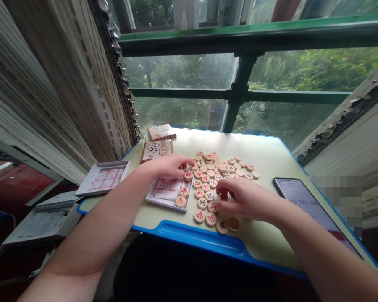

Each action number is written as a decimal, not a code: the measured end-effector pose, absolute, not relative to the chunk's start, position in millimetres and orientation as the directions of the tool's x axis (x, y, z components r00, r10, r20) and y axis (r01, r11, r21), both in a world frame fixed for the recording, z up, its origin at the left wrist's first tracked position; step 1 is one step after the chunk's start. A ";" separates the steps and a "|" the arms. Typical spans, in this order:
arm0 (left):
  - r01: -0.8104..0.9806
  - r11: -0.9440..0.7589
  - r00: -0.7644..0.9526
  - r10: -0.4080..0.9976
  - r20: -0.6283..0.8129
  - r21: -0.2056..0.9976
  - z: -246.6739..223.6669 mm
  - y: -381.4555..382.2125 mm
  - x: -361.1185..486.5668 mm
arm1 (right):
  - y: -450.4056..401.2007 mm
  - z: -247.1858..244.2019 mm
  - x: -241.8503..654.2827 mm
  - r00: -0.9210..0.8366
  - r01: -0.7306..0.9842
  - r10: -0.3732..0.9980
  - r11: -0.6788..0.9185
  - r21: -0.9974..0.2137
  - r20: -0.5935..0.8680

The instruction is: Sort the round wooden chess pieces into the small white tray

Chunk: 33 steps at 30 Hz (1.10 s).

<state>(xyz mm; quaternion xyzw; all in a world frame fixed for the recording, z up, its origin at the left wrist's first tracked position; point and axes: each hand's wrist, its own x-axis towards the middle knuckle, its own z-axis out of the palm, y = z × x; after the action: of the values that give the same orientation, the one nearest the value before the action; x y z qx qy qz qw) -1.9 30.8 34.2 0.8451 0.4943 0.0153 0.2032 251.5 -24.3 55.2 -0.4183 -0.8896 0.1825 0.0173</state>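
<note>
Round wooden xiangqi pieces (206, 187) with red or black characters lie spread over the table. My left hand (173, 165) reaches over the far edge of a shallow white box (166, 205), index finger stretched out to a piece (194, 167) at the group's far left. Inside the box is a paper with red lines, and three red-marked pieces, one of them a piece (180, 202) near the front, line its right side. My right hand (241, 196) hovers at the group's right, fingers bent and thumb apart, its tips beside a red piece (212, 206). Its palm hides some table.
A phone (299, 197) showing a timer lies at the right. Two decorated boxes (157, 149) stand at the far left, and a white box lid (104, 178) overhangs the left edge. The blue front rim (201, 239) has a groove. Curtains flank the window.
</note>
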 end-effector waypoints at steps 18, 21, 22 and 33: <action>0.866 -0.393 0.448 0.884 -0.131 0.309 37.1 30.7 -3.7 | -11.7 53.4 261.4 -0.619 0.744 0.782 0.555 -0.373 -0.071; 0.875 -0.396 0.442 0.889 -0.122 0.280 36.2 31.2 -2.8 | -6.5 58.1 267.9 -0.532 0.794 0.843 0.530 -0.300 0.080; 0.876 -0.397 0.441 0.889 -0.123 0.273 36.0 31.4 -2.4 | -4.5 58.9 270.0 -0.495 0.825 0.864 0.499 -0.264 0.088; 0.897 -0.389 0.422 0.895 -0.143 0.212 38.7 29.6 2.0 | -16.9 55.3 260.3 -0.549 0.835 0.819 0.534 -0.129 -0.168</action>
<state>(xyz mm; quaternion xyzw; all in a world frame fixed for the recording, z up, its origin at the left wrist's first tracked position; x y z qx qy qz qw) 2.0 29.6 38.7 0.8333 0.5376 -0.0029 0.1288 260.3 -16.9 55.3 -0.4727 -0.8748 0.0970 -0.0434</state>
